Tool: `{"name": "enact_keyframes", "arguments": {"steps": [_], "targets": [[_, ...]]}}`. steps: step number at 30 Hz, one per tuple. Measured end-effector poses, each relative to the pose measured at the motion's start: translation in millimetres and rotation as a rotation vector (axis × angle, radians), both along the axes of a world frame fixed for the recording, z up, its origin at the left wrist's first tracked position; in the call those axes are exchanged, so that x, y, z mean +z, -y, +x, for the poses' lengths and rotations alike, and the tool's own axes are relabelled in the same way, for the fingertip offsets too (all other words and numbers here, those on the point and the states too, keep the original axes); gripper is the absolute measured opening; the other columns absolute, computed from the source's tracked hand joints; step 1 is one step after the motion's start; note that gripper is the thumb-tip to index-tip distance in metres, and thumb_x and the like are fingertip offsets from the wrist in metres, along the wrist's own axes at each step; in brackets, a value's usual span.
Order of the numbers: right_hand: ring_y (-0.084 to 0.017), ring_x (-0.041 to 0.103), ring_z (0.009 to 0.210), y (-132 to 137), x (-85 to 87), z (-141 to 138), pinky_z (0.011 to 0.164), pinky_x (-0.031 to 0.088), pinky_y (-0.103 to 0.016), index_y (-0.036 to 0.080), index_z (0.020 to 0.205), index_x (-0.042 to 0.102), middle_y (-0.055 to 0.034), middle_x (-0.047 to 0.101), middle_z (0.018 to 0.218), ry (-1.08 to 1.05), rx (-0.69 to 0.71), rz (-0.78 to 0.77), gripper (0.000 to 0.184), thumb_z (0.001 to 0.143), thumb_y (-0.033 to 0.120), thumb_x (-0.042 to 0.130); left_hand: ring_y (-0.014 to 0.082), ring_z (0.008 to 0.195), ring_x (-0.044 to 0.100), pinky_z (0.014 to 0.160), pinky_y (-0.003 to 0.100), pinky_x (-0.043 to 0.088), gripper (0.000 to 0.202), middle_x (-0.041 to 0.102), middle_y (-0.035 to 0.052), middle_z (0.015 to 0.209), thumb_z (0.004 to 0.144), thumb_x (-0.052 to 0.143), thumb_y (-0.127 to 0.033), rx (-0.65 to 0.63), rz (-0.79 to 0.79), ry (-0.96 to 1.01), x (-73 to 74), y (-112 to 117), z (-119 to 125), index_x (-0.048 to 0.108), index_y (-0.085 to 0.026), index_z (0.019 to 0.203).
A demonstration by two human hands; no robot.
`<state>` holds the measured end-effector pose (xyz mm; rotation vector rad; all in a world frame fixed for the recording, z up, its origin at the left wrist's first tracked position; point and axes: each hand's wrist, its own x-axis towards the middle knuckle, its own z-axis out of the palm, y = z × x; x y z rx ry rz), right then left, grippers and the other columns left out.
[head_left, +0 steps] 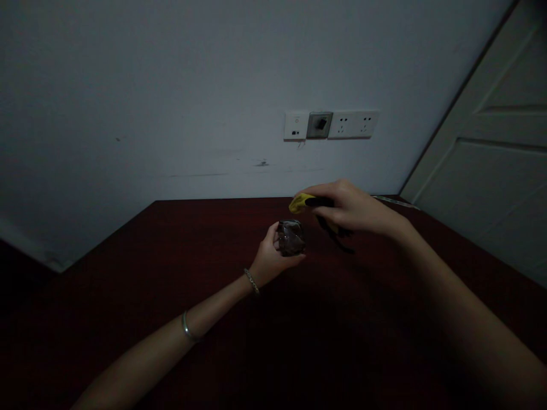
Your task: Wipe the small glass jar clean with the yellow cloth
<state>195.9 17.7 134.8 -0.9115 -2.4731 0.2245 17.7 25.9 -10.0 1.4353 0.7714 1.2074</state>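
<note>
My left hand (270,259) is closed around a small dark shiny roundish object (291,237), held up above the dark red table (171,256). My right hand (348,206) hovers just right of it and above it, fingers closed on a yellow and black tool (304,201); a black part of the tool hangs below the palm. The two hands are close together, the yellow tip just over the dark object. A thin bracelet and a bangle are on my left wrist and forearm.
A pale wall stands behind the table with a row of switch and socket plates (331,124). A white panelled door (491,165) is at the right. A thin light strip (395,200) lies at the table's far right corner.
</note>
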Motion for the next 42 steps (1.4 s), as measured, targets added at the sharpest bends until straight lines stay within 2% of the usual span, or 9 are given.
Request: {"name": "enact_keyframes", "arguments": {"steps": [3, 7, 13, 19, 23, 27, 34, 37, 42], "targets": [[-0.018, 0.064, 0.094, -7, -16.1, 6, 0.081, 0.048, -0.03, 0.017, 0.111, 0.063, -0.0059, 0.07, 0.104, -0.077, -0.032, 0.11, 0.035, 0.081, 0.008, 0.048, 0.0257, 0.105, 0.062, 0.092, 0.042, 0.05, 0.085, 0.058, 0.0156, 0.119, 0.05, 0.084, -0.015, -0.008, -0.023, 0.038, 3.5, 0, 1, 0.037, -0.016, 0.121], [-0.023, 0.059, 0.109, -10, -37.2, -2, 0.094, 0.046, -0.039, 0.014, 0.116, 0.06, -0.012, 0.065, 0.117, -0.045, -0.034, 0.192, 0.039, 0.079, 0.007, 0.048, 0.0251, 0.106, 0.061, 0.095, 0.043, 0.048, 0.083, 0.058, 0.0138, 0.118, 0.05, 0.084, -0.013, -0.031, -0.03, 0.05, 3.8, 1, 2, 0.039, -0.017, 0.12], [-0.025, 0.059, 0.113, -4, -53.7, -19, 0.096, 0.048, -0.04, 0.006, 0.121, 0.056, -0.0174, 0.062, 0.122, 0.042, -0.01, 0.221, 0.043, 0.079, 0.005, 0.046, 0.0257, 0.106, 0.061, 0.094, 0.044, 0.048, 0.077, 0.06, 0.0111, 0.111, 0.051, 0.082, -0.012, -0.029, -0.018, 0.069, 1.7, -3, 4, 0.042, -0.017, 0.116], [-0.026, 0.063, 0.103, 0, -58.6, -27, 0.087, 0.052, -0.041, 0.007, 0.114, 0.058, -0.0176, 0.066, 0.11, 0.098, -0.041, 0.299, 0.034, 0.081, 0.007, 0.048, 0.0275, 0.106, 0.059, 0.089, 0.041, 0.05, 0.077, 0.061, 0.0085, 0.108, 0.05, 0.082, -0.013, 0.011, 0.02, 0.089, -5.2, -8, 7, 0.044, -0.02, 0.116], [-0.027, 0.062, 0.103, 2, -61.4, -30, 0.09, 0.051, -0.042, 0.003, 0.111, 0.059, -0.0207, 0.066, 0.109, 0.164, -0.035, 0.397, 0.034, 0.079, 0.004, 0.047, 0.0297, 0.109, 0.057, 0.089, 0.038, 0.049, 0.077, 0.061, 0.0071, 0.109, 0.049, 0.081, -0.009, 0.042, 0.073, 0.038, -7.8, -9, 7, 0.046, -0.022, 0.117], [-0.027, 0.061, 0.106, 4, -61.3, -30, 0.093, 0.05, -0.043, 0.002, 0.113, 0.058, -0.0215, 0.065, 0.111, 0.185, -0.027, 0.44, 0.036, 0.079, 0.003, 0.046, 0.0292, 0.11, 0.056, 0.091, 0.036, 0.047, 0.077, 0.06, 0.007, 0.11, 0.047, 0.08, -0.007, 0.034, 0.028, 0.065, -2.7, -7, 7, 0.047, -0.021, 0.115], [-0.029, 0.061, 0.107, 11, -52.6, -30, 0.092, 0.052, -0.045, -0.001, 0.113, 0.057, -0.0242, 0.064, 0.113, 0.188, -0.019, 0.389, 0.037, 0.078, 0.002, 0.046, 0.0288, 0.112, 0.056, 0.092, 0.037, 0.046, 0.071, 0.06, 0.0056, 0.108, 0.05, 0.079, -0.008, -0.004, -0.042, 0.121, 8.9, 1, 10, 0.047, -0.02, 0.112], [-0.029, 0.06, 0.109, 14, -51.2, -30, 0.092, 0.051, -0.046, 0.001, 0.113, 0.058, -0.0231, 0.064, 0.113, 0.156, 0.002, 0.373, 0.039, 0.076, 0.0, 0.044, 0.0303, 0.113, 0.056, 0.09, 0.036, 0.047, 0.069, 0.061, 0.0051, 0.107, 0.048, 0.078, -0.008, 0.032, -0.016, 0.118, 10.5, 0, 10, 0.049, -0.019, 0.109], [-0.028, 0.058, 0.113, 18, -54.0, -35, 0.099, 0.047, -0.044, 0.002, 0.117, 0.056, -0.0211, 0.063, 0.118, 0.174, 0.021, 0.408, 0.045, 0.073, -0.001, 0.047, 0.0251, 0.109, 0.058, 0.095, 0.035, 0.046, 0.068, 0.062, 0.0065, 0.111, 0.042, 0.08, -0.004, 0.097, 0.035, 0.132, 15.0, -6, 4, 0.049, -0.02, 0.101]]}}
